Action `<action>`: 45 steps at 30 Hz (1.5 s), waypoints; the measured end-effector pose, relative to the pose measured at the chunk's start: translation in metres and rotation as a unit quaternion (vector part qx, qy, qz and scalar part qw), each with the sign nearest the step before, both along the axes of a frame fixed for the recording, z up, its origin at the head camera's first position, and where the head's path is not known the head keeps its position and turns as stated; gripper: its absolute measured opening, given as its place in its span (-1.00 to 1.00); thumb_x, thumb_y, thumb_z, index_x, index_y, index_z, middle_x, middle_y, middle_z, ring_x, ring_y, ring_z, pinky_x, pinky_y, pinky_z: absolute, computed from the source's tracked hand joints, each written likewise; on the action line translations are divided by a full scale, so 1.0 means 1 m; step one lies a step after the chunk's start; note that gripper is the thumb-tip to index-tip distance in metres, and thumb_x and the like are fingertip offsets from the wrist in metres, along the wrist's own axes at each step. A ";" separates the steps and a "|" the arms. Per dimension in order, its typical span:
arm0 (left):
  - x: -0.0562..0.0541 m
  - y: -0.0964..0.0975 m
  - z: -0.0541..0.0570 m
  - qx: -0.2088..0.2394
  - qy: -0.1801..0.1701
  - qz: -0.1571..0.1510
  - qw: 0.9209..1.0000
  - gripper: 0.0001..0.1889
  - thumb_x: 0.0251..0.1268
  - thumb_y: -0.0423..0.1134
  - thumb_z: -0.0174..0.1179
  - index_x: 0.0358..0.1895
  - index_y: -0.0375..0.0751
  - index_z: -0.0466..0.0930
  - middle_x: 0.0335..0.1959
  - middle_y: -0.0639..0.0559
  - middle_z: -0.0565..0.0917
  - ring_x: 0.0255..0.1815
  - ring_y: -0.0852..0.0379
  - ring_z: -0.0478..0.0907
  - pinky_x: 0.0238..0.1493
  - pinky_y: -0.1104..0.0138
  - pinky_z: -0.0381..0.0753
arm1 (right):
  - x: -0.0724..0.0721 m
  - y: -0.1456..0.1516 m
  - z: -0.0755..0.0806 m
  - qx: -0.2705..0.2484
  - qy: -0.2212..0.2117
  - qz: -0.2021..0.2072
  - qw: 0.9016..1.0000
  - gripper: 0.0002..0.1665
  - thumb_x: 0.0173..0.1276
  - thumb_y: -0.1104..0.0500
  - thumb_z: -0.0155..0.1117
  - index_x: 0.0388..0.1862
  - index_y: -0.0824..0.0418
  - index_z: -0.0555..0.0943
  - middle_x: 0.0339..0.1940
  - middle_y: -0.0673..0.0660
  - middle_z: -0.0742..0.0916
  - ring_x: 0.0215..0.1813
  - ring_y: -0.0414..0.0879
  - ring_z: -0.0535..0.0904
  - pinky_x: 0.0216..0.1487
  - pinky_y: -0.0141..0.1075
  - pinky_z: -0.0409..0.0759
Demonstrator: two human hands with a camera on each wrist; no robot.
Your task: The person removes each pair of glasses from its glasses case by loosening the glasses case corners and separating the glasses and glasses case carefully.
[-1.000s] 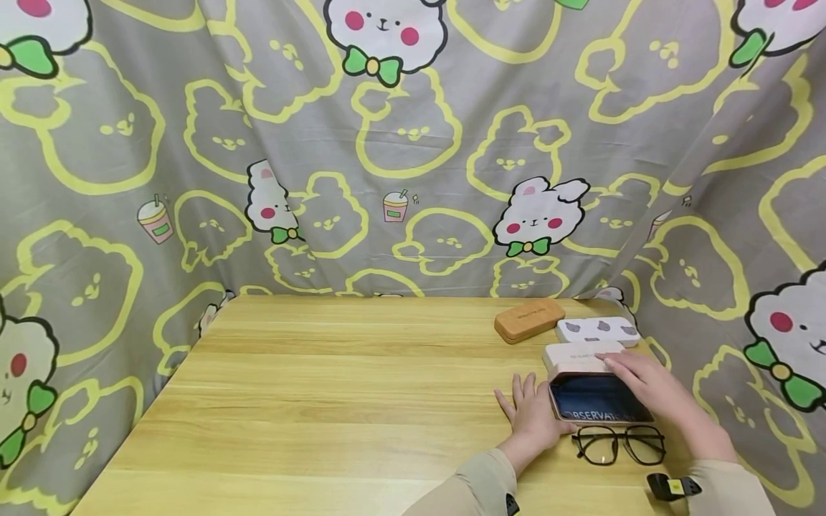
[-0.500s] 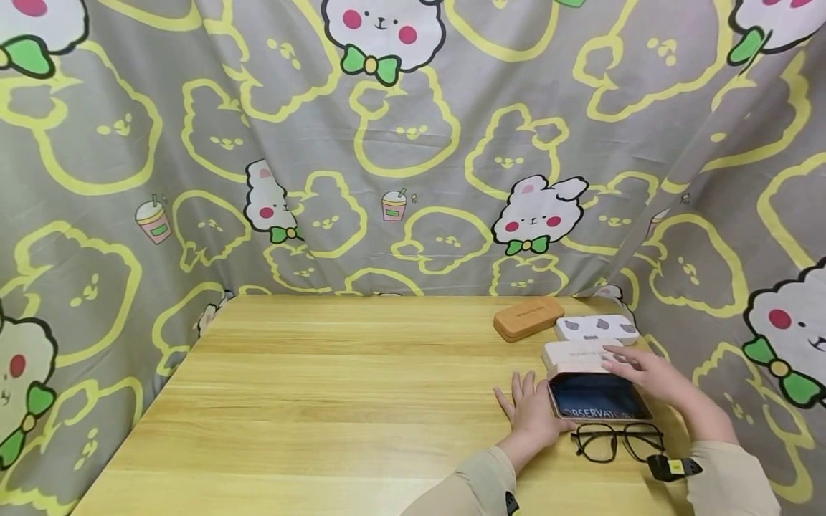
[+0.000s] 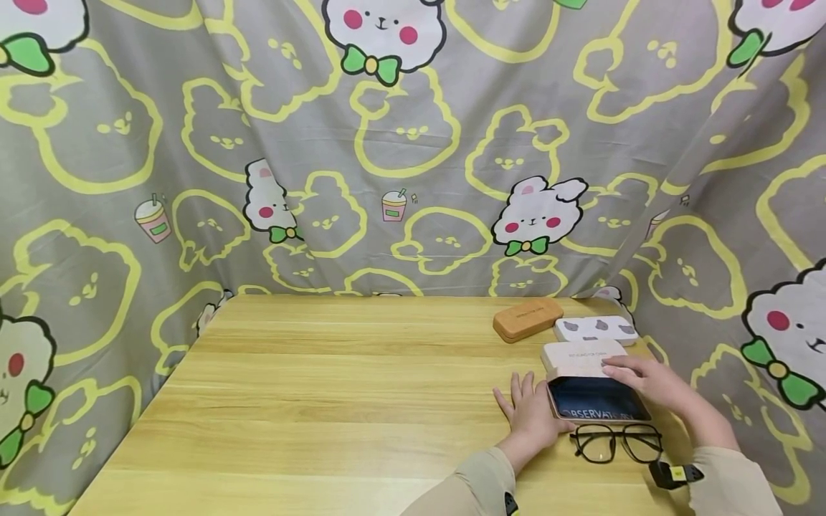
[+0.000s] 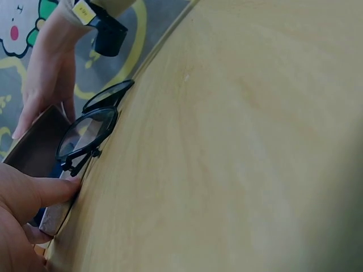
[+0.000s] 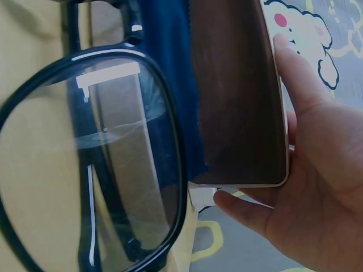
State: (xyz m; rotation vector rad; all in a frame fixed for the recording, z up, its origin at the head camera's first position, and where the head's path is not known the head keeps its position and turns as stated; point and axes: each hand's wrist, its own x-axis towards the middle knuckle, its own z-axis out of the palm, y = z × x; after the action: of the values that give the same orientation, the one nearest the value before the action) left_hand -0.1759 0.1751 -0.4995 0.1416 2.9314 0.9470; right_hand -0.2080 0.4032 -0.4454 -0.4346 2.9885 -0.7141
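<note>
Glasses [image 3: 616, 434] with black frames lie on the wooden table [image 3: 310, 401], just on the near side of the open case [image 4: 55, 218]. I see the left hand [image 3: 534, 419] at the left end of that case, fingers extended and spread, the thumb along its near wall; it touches the case without curling round it. From my end, the right hand [image 3: 652, 383] looks relaxed, its fingers laid loosely against the edge of the case's raised lid [image 5: 241, 96], toward the right end of the case. Inside the case I make out a blue cloth [image 5: 170, 34] with pale lettering. A pale lettered surface [image 3: 576, 354] shows on the far side of the case, and I cannot tell whether it is the lid's outer face. Beyond the case sit a white patterned case [image 3: 596, 330] and, farther left, an orange case [image 3: 528, 320].
</note>
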 end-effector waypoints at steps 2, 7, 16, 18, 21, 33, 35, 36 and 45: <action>0.000 -0.001 0.000 -0.001 0.000 0.001 1.000 -0.23 -0.25 0.16 0.55 0.19 0.20 0.49 0.43 0.18 0.32 0.58 -0.01 0.02 0.49 -0.22 -0.14 | 0.002 0.000 -0.002 -0.004 0.010 0.002 1.000 -0.49 0.47 -0.04 0.12 0.17 0.32 0.59 0.16 0.49 0.61 0.18 0.49 0.49 0.02 0.30 0.51; 0.000 -0.001 0.000 -0.002 0.001 0.002 1.000 -0.24 -0.26 0.16 0.55 0.17 0.20 0.50 0.43 0.18 0.32 0.58 -0.01 0.02 0.50 -0.21 -0.14 | 0.007 0.000 -0.004 -0.011 0.050 0.008 0.999 -0.60 0.43 0.03 0.19 0.09 0.24 0.66 0.13 0.42 0.66 0.16 0.41 0.53 0.01 0.20 0.57; 0.002 0.001 0.001 0.005 -0.004 0.006 1.000 -0.27 -0.29 0.16 0.56 0.13 0.19 0.53 0.42 0.20 0.34 0.58 0.00 0.02 0.50 -0.22 -0.15 | 0.008 0.002 -0.011 -0.020 0.096 0.007 0.995 -0.76 0.37 0.08 0.28 -0.05 0.09 0.74 -0.04 0.20 0.77 -0.03 -0.40 0.56 -0.16 -0.27 0.62; 0.002 0.001 0.001 0.007 -0.004 0.006 1.000 -0.27 -0.30 0.15 0.56 0.11 0.19 0.54 0.42 0.20 0.34 0.58 0.00 0.02 0.50 -0.22 -0.15 | 0.008 0.002 -0.010 -0.019 0.079 0.001 0.997 -0.75 0.38 0.05 0.27 -0.06 0.08 0.74 -0.04 0.20 0.77 -0.04 -0.36 0.57 -0.16 -0.27 0.62; 0.002 0.001 0.001 0.006 -0.004 0.007 1.000 -0.27 -0.31 0.15 0.57 0.11 0.19 0.54 0.42 0.20 0.34 0.58 0.00 0.03 0.50 -0.21 -0.15 | 0.009 0.001 -0.006 -0.012 0.041 -0.008 0.999 -0.70 0.39 0.00 0.25 -0.02 0.09 0.73 -0.01 0.23 0.76 -0.02 -0.15 0.64 -0.17 -0.26 0.62; 0.002 0.001 0.002 0.004 -0.005 0.006 1.000 -0.27 -0.29 0.16 0.55 0.12 0.20 0.53 0.43 0.20 0.33 0.58 0.00 0.02 0.51 -0.21 -0.15 | 0.003 0.003 0.007 0.001 -0.025 0.013 1.000 -0.60 0.41 -0.04 0.21 0.06 0.18 0.69 0.02 0.25 0.75 0.05 0.06 0.64 -0.14 -0.28 0.62; 0.002 0.001 0.002 0.003 -0.005 0.007 1.000 -0.27 -0.28 0.16 0.55 0.12 0.21 0.53 0.43 0.20 0.33 0.58 0.00 0.02 0.51 -0.21 -0.15 | 0.001 0.004 0.008 0.001 -0.030 0.017 0.999 -0.59 0.41 -0.04 0.21 0.07 0.18 0.68 0.04 0.25 0.74 0.05 -0.06 0.63 -0.13 -0.31 0.61; 0.002 0.001 0.002 0.003 -0.005 0.007 1.000 -0.28 -0.28 0.16 0.55 0.12 0.20 0.53 0.43 0.20 0.33 0.58 0.00 0.02 0.51 -0.21 -0.15 | 0.001 0.005 0.008 -0.001 -0.035 0.021 0.999 -0.59 0.42 -0.04 0.20 0.07 0.18 0.68 0.05 0.25 0.74 0.05 -0.13 0.61 -0.13 -0.33 0.61; 0.001 0.002 0.000 0.001 -0.002 0.005 1.000 -0.27 -0.28 0.17 0.55 0.12 0.20 0.53 0.44 0.19 0.33 0.58 -0.01 0.02 0.50 -0.22 -0.15 | -0.005 0.011 0.006 -0.030 -0.059 0.033 0.997 -0.64 0.42 -0.02 0.20 0.02 0.16 0.68 0.02 0.18 0.74 -0.08 -0.50 0.52 -0.15 -0.42 0.57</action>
State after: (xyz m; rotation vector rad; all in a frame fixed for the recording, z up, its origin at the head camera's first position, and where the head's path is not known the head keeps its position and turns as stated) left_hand -0.1749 0.1769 -0.4994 0.1256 2.9315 0.9499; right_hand -0.2129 0.4140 -0.4395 -0.4756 2.8349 -0.7970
